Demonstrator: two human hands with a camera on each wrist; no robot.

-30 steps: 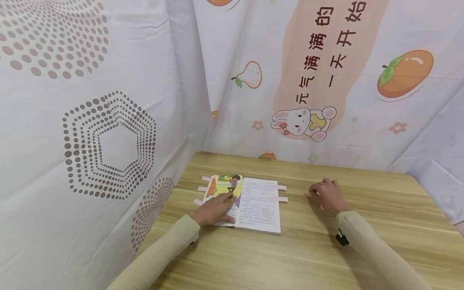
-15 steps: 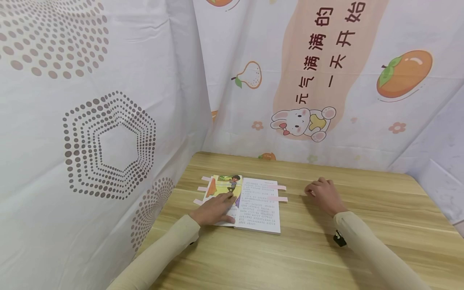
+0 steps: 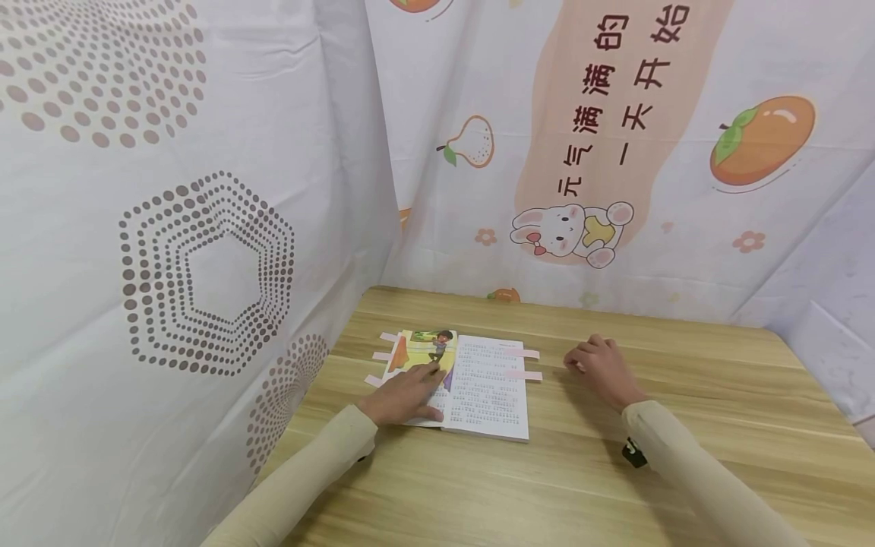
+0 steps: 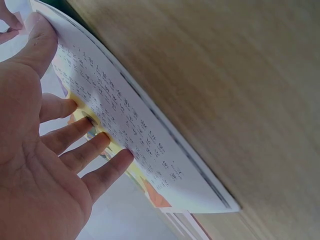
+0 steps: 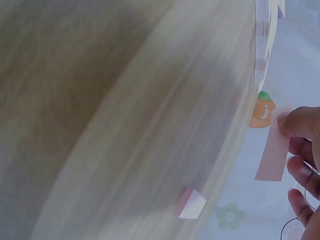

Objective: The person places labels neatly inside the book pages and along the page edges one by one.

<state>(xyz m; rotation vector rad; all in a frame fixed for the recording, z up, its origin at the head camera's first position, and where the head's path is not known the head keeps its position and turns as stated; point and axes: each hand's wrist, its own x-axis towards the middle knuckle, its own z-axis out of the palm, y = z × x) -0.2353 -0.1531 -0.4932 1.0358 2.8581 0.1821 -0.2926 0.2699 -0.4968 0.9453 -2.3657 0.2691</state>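
Note:
An open book (image 3: 488, 395) lies on the table, with an illustrated left page (image 3: 427, 351) and a text-covered right page. My left hand (image 3: 405, 393) rests on the left page with its fingers spread; in the left wrist view its thumb (image 4: 42, 37) lies by the page's edge. To the right of the book, my right hand (image 3: 603, 371) is above the table. Between its thumb and index finger it pinches a pink sticky note strip (image 5: 273, 155), best seen in the right wrist view. Pink strips stick out from the book's left (image 3: 381, 355) and right (image 3: 533, 376) edges.
A small pink-and-white pad (image 5: 192, 205) lies on the wooden table (image 3: 492, 486) in the right wrist view. Printed cloth (image 3: 478, 251) hangs behind the table, and a dotted white cloth (image 3: 342, 190) hangs along its left side.
My right hand has moved left, closer to the book, from where it was near the table's right part. My left hand and the book have stayed put.

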